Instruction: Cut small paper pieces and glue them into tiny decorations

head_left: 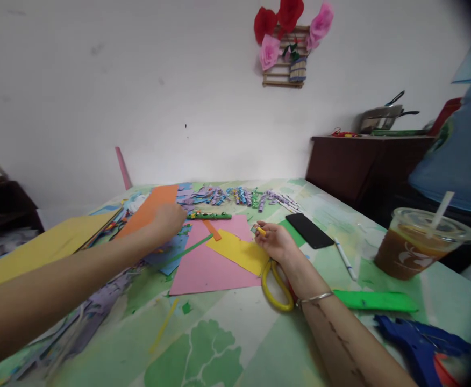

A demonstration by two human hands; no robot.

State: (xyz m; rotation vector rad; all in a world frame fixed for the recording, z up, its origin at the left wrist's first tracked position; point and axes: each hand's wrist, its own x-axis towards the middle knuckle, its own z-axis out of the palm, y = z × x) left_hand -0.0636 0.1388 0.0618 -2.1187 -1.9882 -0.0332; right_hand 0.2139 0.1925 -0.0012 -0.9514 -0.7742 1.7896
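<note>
patterned tablecloth (219, 312) spreads before the straight-edged pink sheet (215, 274). the right hand (278, 242) pinches a small yellow piece (261, 231) near flat yellow paper (235, 251); whether the blurred left hand (171, 219) grips anything, i cannot tell.

Both the right hand (275, 242) and the motion-blurred left hand (171, 220) are ungloved, and both forearms are bare. A slim, silver-coloured metal bracelet (315, 298) circles the right wrist; a thin, dark, jagged marking (336, 334) runs lengthwise along that forearm, partly broken into patches.
</note>
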